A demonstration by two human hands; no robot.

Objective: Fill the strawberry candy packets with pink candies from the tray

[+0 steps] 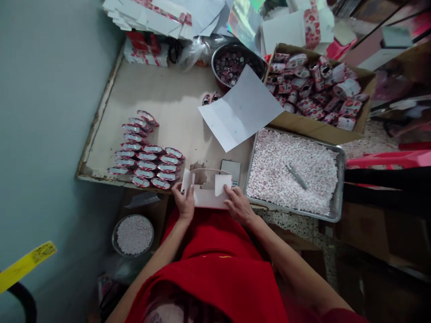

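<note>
An open white carton (207,198) is held over the near edge of the table (151,85), directly in front of the red-clothed lap. Its left end is grasped by the left hand (185,205), with the thumb and fingers set on either side of the upright flap. Its right end is gripped by the right hand (239,206), with fingers placed against the small right flap. A thin red edge is seen along the carton's near side.

A small flat device (230,167) is partly covered by the carton. To the left, oval red-rimmed containers (146,165) are stood in close rows. To the right, a metal tray (340,179) is filled with pale pellets (286,157), on which a slim metal tool (296,176) is laid.

Farther back, a white sheet (240,107) is rested near a dark bowl (219,85) of round pieces. At the far right, a cardboard box (319,124) is heaped with red-and-white containers (310,85). At the near left, below the tabletop, a round bowl (115,242) is filled with similar pellets.
</note>
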